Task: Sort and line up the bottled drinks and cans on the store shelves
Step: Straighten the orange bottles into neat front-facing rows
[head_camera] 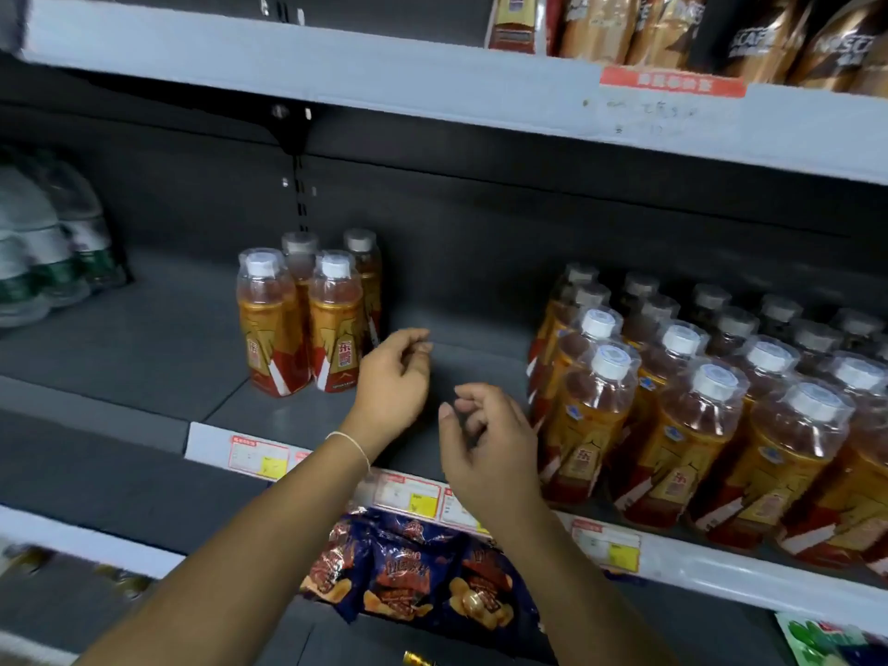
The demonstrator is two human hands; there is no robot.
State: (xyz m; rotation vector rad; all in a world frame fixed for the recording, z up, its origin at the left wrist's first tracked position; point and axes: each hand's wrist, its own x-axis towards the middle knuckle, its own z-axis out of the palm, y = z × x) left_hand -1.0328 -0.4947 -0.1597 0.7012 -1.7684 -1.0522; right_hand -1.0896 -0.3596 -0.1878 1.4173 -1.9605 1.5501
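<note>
A small cluster of orange drink bottles (307, 319) with white caps stands on the grey middle shelf (144, 348), left of centre. A large block of the same bottles (711, 415) fills the shelf's right side in several rows. My left hand (394, 377) hovers over the bare gap between the two groups, just right of the small cluster, fingers loosely curled and holding nothing. My right hand (485, 439) hangs beside it, close to the left edge of the big block, fingers relaxed and empty.
Clear water bottles (43, 247) sit at the far left of the shelf. Coffee bottles (721, 31) stand on the white shelf above. Blue snack bags (413, 569) lie on the shelf below, under my wrists. Price tags (259, 456) line the shelf edge.
</note>
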